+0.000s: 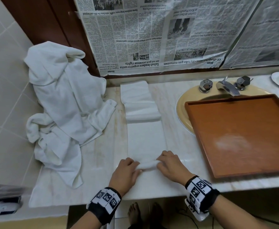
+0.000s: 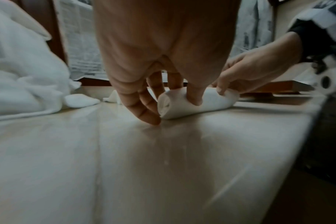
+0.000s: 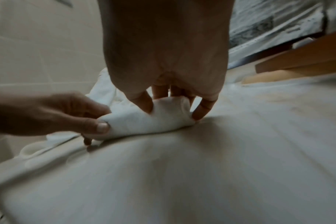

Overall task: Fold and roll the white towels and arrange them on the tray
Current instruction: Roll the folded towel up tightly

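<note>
Towel (image 1: 145, 142) half-rolled; left hand (image 1: 125, 172), right hand (image 1: 171, 166) grip clamped on roll; newspaper (image 1: 140, 64) "Sabah leaders".

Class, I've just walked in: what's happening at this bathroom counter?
A person is rolling a folded white towel on the counter. The left hand and right hand each grip an end of the started roll, which is still short. More towels lie heaped to the left; the wooden tray over the sink holds none yet.
</note>
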